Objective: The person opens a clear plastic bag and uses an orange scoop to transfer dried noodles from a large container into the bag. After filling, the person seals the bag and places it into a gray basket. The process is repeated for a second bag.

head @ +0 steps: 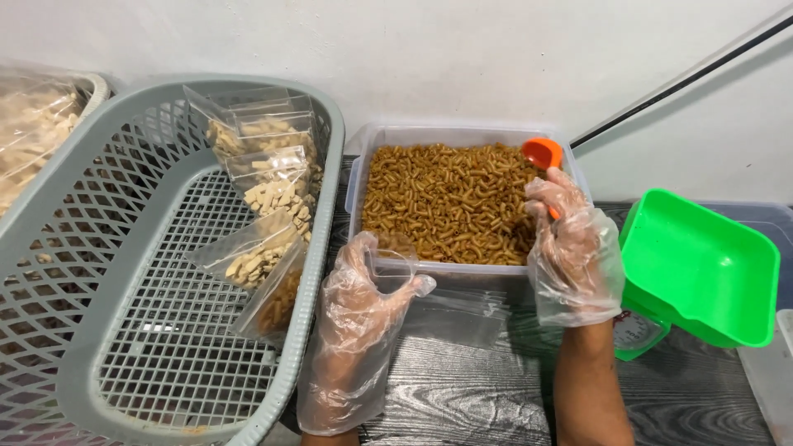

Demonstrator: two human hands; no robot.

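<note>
A clear plastic tub (pixel 361 157) full of brown curled macaroni snacks (pixel 446 202) stands at the middle of the table. My right hand (pixel 570 244), in a loose clear plastic glove, holds an orange scoop (pixel 543 154) over the tub's right side. My left hand (pixel 363 301), also gloved, holds the mouth of a small clear plastic bag (pixel 395 266) open at the tub's near edge. More empty clear bags (pixel 462 314) lie flat on the table between my hands.
A grey lattice basket (pixel 124 330) on the left holds several filled clear snack bags (pixel 268 194). A green kitchen scale with a green tray (pixel 702 268) stands at the right. Another bag of pale snacks (pixel 33 124) lies far left. The tabletop (pixel 462 396) is dark woodgrain.
</note>
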